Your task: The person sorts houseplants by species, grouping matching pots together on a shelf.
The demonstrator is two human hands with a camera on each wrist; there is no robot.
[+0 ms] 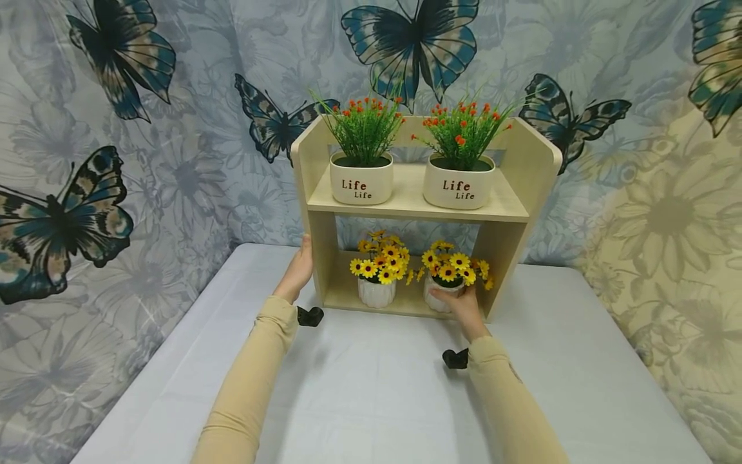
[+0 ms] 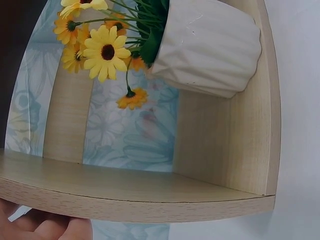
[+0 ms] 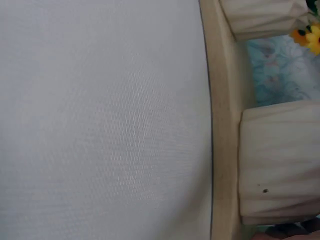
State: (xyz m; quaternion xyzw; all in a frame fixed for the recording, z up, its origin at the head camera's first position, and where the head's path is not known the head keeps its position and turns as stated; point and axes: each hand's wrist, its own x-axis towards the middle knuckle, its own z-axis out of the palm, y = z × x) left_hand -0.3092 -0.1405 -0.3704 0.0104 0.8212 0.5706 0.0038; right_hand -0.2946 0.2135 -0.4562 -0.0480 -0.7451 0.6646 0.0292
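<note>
A pale wooden two-tier shelf point(image 1: 417, 209) stands on the white table. My left hand point(image 1: 297, 269) rests against the outer face of its left side panel; in the left wrist view the fingers point(image 2: 45, 227) lie outside that panel. On the lower tier my right hand point(image 1: 464, 308) grips the right-hand white ribbed flowerpot point(image 1: 435, 295), which holds yellow artificial daisies point(image 1: 449, 263). Beside it on the left stands a matching pot point(image 1: 377, 293) with yellow daisies. In the right wrist view only a bit of the right hand point(image 3: 285, 236) shows, at the gripped pot's edge.
Two oval white planters marked "Life", the left one point(image 1: 362, 183) and the right one point(image 1: 459, 187), stand on the upper tier with red-flowered grass. The white tablecloth point(image 1: 371, 386) spreads in front. A butterfly-patterned backdrop point(image 1: 191, 161) rises behind and at both sides.
</note>
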